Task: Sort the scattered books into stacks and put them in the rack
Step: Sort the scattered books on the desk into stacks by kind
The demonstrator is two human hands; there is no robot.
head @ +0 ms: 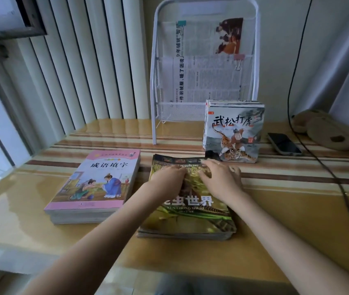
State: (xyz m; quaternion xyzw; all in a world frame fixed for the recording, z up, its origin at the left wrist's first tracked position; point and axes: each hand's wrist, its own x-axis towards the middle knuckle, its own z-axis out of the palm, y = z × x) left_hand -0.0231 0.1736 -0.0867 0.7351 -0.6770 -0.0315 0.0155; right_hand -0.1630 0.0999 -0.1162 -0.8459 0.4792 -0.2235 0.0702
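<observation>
Resting on the upper half of the green stack (pixel 187 211), both hands are laid on its top cover, close together. The left hand (pixel 169 179) is seen with fingers bent down onto the cover near the title band; the right hand (pixel 220 179) lies beside it, fingers reaching toward the stack's far edge, where the top cover looks slightly lifted or curled. Whether that cover is being pinched or only pressed cannot be told, since the fingertips are blurred.

The green stack lies directly under the hands, at the middle of the counter (pixel 286 209), its long axis running away from the person toward the rack (pixel 205 67). The rack stands at the back of the counter, straight beyond the stack and well apart from it, with newspaper sheets clipped inside it. Neither hand is clearly nearer the rack.

Two other stacks are sorted: the pink stack (pixel 93 186) lies flat just left of the green one, nearer the left hand, and the tiger stack (pixel 234 130) stands upright just beyond the right hand, against the rack's right foot.

It is judged that sorting is largely done and no stack has yet been placed in the rack. The coming move would call for a lift forward and up, past the tiger stack.

A phone (pixel 284 143) and a cable (pixel 318 158) lie to the right.
</observation>
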